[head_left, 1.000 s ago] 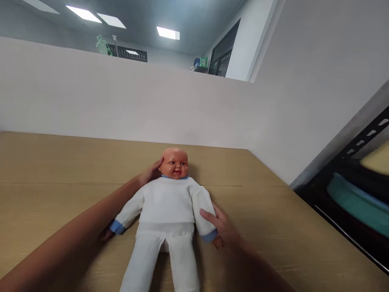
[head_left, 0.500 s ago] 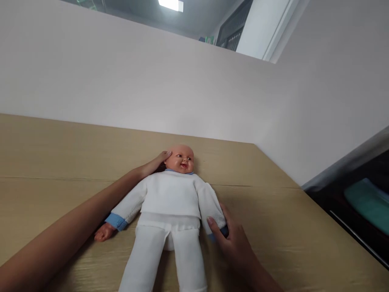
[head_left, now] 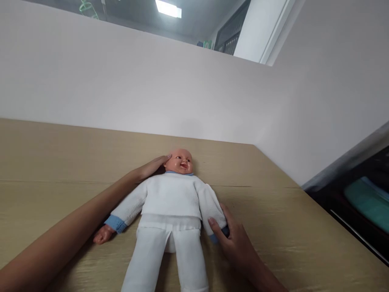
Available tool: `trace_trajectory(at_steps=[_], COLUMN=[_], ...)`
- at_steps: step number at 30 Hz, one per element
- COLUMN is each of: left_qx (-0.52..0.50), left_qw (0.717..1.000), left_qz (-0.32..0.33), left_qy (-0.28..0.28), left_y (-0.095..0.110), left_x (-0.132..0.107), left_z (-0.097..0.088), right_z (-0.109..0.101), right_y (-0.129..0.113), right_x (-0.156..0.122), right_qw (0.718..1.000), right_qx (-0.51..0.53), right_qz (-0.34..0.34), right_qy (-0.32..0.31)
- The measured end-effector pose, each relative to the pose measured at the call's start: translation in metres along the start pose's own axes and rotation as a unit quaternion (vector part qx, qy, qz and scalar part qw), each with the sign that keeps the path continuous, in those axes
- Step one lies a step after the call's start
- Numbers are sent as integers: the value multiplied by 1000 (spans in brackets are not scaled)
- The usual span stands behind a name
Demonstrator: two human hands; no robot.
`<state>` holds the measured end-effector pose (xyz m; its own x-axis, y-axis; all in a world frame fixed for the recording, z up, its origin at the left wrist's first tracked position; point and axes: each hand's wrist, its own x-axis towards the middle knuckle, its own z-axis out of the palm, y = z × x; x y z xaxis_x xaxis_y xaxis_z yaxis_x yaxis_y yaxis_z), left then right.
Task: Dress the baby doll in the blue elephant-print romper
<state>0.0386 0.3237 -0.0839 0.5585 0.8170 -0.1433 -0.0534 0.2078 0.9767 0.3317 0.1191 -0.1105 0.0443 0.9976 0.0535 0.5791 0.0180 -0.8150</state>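
A baby doll (head_left: pixel 172 194) lies on its back on the wooden surface, dressed in a white top with blue cuffs and white trousers. Its feet are cut off by the bottom of the picture. My left hand (head_left: pixel 154 165) cups the side of the doll's bald head, with part of the fingers hidden behind it. Around the cuff end of the sleeve on the right, my right hand (head_left: pixel 235 239) is closed, thumb on top. The doll's hand inside that grip is hidden. Its other arm rests stretched out beside my left forearm.
The wooden tabletop (head_left: pixel 60 154) meets a pale wall (head_left: pixel 136 89) at the back. Past its right edge lies a dark area with a teal item (head_left: pixel 366 202). Above the wall, a lit ceiling lamp (head_left: pixel 168 9) shows through an opening.
The view has tilted up slightly. My left hand has settled a little lower and flatter against the doll's head; my right hand keeps its hold on the sleeve.
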Motion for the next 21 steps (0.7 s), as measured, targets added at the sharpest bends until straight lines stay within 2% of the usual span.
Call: trace_trajectory(at_steps=[3, 8, 11, 14, 16, 18, 21], left_qx=[17, 78, 116, 160, 189, 210, 226], left_qw=[1000, 994, 986, 967, 945, 926, 920], left_qz=[-1, 34, 64, 114, 158, 196, 231], left_qy=[4, 67, 104, 164, 214, 244, 224], left_y=[-1, -9, -10, -1, 10, 25, 45], left_x=[0, 6, 6, -3, -16, -36, -82], left_z=[1, -8, -9, -3, 6, 24, 70], right_z=[-1, 3, 9, 11, 7, -3, -22], right_y=[0, 5, 14, 14, 2, -19, -46], right_x=[0, -2, -1, 1, -3, -17, -66], right_qw=[1000, 1000, 996, 981, 973, 970, 968], right_qx=[-3, -20, -39, -89, -117, -120, -78], right_qz=[0, -2, -67, -125, -146, -171, -221], right_qy=[-6, 10, 51, 116, 134, 123, 88])
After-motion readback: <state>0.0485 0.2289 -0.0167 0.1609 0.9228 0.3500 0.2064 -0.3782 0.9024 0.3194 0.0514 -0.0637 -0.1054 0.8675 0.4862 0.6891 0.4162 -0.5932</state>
